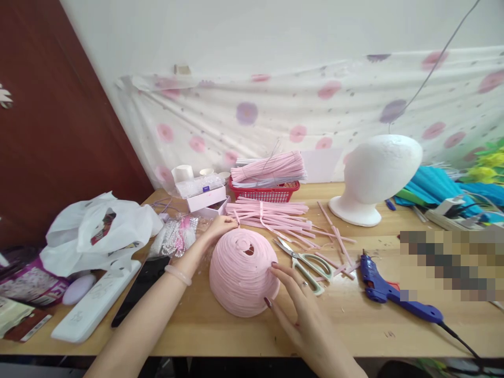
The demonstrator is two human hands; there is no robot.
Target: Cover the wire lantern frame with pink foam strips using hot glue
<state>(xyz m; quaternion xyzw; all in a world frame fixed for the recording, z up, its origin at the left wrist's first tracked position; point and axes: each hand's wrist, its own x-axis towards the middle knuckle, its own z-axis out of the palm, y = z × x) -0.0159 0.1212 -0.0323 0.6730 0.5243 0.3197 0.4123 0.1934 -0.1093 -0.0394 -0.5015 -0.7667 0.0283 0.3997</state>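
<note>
A pink dome (240,270) wound from chenille stems lies rim-down on the wooden table (354,320). My left hand (221,226) reaches behind it, fingers pinched on the end of a pink stem (236,218) at the dome's far top edge. My right hand (293,299) rests on the dome's right side with its fingers spread. A loose pile of pink stems (271,215) lies just beyond the dome.
Scissors (309,262) lie right of the dome, a blue glue gun (388,291) further right. A red basket (265,191) holds more stems. A white foam head (376,176) stands at the back right. Plastic bags (98,231), beads and a phone (139,289) crowd the left.
</note>
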